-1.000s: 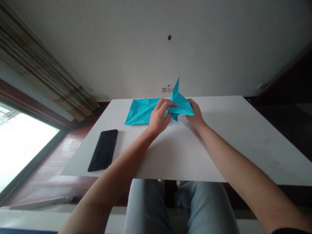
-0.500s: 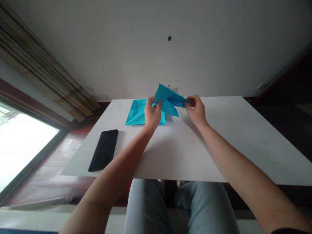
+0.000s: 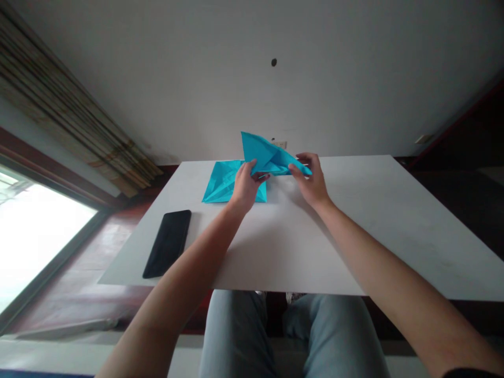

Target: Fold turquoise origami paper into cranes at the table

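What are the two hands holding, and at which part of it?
Both hold the folded blue paper above the table: the left hand pinches its lower left edge, the right hand pinches its right tip.

Blown-out window (image 3: pixel 35 231) glare left; edges warped; sharp focus.

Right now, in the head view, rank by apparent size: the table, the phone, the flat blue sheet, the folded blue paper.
1. table, by far.
2. phone, flat blue sheet and folded blue paper look about alike. The phone lies nearer the camera and the left hand covers part of the sheet, so they stay unranked.
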A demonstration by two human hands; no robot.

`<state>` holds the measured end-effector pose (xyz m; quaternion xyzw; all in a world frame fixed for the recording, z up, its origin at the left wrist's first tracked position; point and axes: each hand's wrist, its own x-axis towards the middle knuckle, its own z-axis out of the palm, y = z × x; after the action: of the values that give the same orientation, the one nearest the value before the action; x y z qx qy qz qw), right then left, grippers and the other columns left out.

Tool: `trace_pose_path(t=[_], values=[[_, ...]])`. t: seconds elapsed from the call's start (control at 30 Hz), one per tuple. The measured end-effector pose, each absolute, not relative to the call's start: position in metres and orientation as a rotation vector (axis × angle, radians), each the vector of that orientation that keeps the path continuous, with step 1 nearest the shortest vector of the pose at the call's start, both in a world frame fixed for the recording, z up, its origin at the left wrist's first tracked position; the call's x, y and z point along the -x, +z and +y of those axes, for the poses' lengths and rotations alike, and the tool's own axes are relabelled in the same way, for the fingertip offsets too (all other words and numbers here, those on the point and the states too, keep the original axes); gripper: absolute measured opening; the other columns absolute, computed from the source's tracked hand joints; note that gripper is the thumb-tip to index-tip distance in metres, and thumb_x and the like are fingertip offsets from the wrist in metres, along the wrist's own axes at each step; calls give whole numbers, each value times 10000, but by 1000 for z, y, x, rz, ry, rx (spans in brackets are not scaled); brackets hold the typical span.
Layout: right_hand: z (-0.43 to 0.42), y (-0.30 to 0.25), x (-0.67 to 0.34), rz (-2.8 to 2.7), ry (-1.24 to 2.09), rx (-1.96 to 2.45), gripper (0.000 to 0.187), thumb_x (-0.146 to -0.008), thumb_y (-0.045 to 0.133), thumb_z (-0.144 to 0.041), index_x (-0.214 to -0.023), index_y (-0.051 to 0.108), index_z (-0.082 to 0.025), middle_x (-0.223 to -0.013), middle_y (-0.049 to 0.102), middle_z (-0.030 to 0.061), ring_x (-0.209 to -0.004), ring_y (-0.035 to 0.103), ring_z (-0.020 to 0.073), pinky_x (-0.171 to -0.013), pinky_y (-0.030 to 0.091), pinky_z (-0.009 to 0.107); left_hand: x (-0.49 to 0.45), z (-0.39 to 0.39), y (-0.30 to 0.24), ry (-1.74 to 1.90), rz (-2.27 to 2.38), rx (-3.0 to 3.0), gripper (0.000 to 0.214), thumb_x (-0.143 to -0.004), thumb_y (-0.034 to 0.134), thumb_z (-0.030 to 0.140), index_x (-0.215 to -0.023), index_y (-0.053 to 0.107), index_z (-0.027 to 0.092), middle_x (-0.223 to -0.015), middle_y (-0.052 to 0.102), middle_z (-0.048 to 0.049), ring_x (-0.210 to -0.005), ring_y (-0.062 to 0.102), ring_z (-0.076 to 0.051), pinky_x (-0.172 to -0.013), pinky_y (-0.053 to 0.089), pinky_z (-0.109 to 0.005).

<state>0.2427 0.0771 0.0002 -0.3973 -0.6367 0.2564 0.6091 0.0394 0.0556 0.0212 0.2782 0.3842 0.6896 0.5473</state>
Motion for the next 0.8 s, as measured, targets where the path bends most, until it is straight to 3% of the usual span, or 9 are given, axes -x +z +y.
trace_pose_path(t=[0.13,0.23,0.33,0.43,0.5,0.63,0.7,0.8], values=[[74,1,-240,-1545,643,922,681,-841,885,-848,-1225,721,-310,-1240,853,73,-1079,797,292,-911,646,449,-38,58,16,1492,894,-747,335,-996,819,494,-923,600,251,-860,715,-15,-784,735,-174,-932,702,-404],[77,-2,-242,-1577,617,958,548,-905,827,-791,-1106,752,-287,-1065,874,72,-987,804,304,-920,650,485,-33,59,15,1455,927,-926,483,-1002,762,710,-938,621,253,-926,750,-68,-889,783,-223,-949,710,-440],[79,-6,-243,-1602,621,1001,444,-916,807,-706,-1003,764,-273,-904,857,66,-839,789,290,-826,639,465,-29,58,18,1441,951,-1050,691,-976,634,943,-975,658,252,-987,766,-118,-1000,814,-270,-923,708,-435],[77,-5,-243,-1647,622,1030,332,-937,760,-577,-809,744,-270,-753,807,52,-718,754,272,-738,593,439,-33,51,22,1471,963,-1177,781,-952,605,1010,-1071,713,246,-1095,802,-144,-1078,819,-295,-876,684,-421],[75,-3,-243,-1651,621,1029,353,-940,731,-536,-703,705,-276,-687,775,45,-673,737,267,-714,577,437,-38,44,22,1475,1001,-1358,748,-910,757,943,-1185,730,247,-1204,817,-139,-1174,805,-312,-905,653,-412],[75,2,-246,-1584,634,1031,442,-939,747,-608,-656,645,-283,-645,754,47,-639,730,257,-676,576,424,-46,34,12,1466,1240,-1820,741,-767,1051,637,-1286,692,248,-1343,802,-129,-1322,742,-348,-1095,572,-469],[77,1,-246,-1532,649,1024,485,-950,748,-688,-700,639,-286,-641,747,40,-626,725,247,-655,572,413,-47,33,6,1474,1358,-1982,688,-769,1070,503,-1268,672,248,-1334,797,-126,-1328,732,-359,-1151,539,-511],[81,-3,-245,-1510,694,989,525,-940,766,-778,-791,640,-290,-646,729,11,-613,716,229,-621,558,388,-46,36,-1,1484,1380,-2090,485,-884,977,375,-1214,643,249,-1245,796,-106,-1197,775,-313,-1073,581,-476]])
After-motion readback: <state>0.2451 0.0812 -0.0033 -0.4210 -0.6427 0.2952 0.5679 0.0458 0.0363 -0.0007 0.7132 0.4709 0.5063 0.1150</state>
